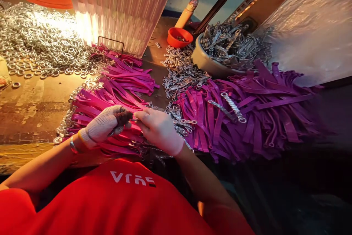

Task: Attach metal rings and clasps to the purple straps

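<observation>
My left hand (106, 125), in a white dotted glove with dark brown material at the fingertips, is closed over the pile of bright purple straps (121, 97). Close beside it, my right hand (158, 128) wears a plain white glove and pinches with thumb and forefinger. The fingertips of both hands almost meet. Whatever small piece lies between them is too hidden to name. Metal rings (64, 121) line the left ends of the straps. Small metal chains (176, 116) lie just beyond my right hand.
A heap of metal rings (49, 40) spreads at the back left, beside a translucent corrugated panel (118, 7). At the back stand a small red bowl (176, 40) and a beige tub (202, 57) of metal chains. More purple straps (247, 106) are piled at right, near plastic sheeting (313, 33).
</observation>
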Available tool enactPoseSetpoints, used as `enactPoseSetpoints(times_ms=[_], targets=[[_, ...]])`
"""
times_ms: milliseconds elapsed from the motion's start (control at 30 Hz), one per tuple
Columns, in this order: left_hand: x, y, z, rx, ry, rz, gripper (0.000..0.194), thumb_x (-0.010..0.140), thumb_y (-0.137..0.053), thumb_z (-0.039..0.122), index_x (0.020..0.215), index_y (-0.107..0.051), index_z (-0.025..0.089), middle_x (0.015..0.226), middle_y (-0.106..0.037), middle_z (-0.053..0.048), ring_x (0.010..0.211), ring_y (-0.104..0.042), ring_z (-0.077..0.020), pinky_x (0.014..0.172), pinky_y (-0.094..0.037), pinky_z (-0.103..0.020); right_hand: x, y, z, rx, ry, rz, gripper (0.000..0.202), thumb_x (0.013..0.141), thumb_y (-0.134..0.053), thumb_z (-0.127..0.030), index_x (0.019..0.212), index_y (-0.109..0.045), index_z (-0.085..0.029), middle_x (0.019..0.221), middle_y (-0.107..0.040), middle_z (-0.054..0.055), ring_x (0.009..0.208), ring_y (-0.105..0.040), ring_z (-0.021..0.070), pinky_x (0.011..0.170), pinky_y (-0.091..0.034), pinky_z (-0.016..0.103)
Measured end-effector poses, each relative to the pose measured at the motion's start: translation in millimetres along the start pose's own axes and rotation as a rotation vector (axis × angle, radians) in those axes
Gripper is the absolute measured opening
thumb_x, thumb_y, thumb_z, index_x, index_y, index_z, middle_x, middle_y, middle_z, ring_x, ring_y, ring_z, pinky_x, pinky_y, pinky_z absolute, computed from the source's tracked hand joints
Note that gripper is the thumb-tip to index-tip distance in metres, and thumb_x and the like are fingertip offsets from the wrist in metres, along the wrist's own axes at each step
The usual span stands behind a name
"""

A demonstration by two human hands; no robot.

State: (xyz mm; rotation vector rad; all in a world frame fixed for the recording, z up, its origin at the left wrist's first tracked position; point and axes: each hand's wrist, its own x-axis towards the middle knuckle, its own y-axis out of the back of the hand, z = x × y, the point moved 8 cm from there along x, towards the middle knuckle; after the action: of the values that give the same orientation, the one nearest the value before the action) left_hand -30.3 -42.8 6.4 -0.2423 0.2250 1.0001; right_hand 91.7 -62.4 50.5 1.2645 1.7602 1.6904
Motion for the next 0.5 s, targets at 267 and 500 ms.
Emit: enactPoseSetpoints(times_ms=[267, 500], targets=[[11, -9.4, 5, 0.116, -0.043, -0.038, 0.029, 0.089, -0.062, 0.040, 0.074, -0.053, 0.017, 0.059, -0.051, 0.003, 0.047, -0.040, -0.0062, 0.043, -0.030, -0.017, -5, 1, 4, 0.180, -0.073, 0.094, 0.032, 0.101, -0.051, -0.032, 0.079, -0.069, -0.018, 0.068, -0.065, 0.002, 0.064, -0.056, 0.0140, 0.064, -0.036, 0.027], [51, -26.6, 20, -0.149, 0.145, -0.215, 0.022, 0.085, -0.060, 0.034, 0.073, -0.052, 0.018, 0.052, -0.040, 0.005, 0.037, -0.028, -0.0052, 0.035, -0.021, -0.018, -19, -2, 32, 0.256, -0.372, 0.280, 0.032, 0.104, -0.045, -0.041, 0.099, -0.067, -0.019, 0.079, -0.071, 0.004, 0.070, -0.063, 0.0169, 0.066, -0.043, 0.027]])
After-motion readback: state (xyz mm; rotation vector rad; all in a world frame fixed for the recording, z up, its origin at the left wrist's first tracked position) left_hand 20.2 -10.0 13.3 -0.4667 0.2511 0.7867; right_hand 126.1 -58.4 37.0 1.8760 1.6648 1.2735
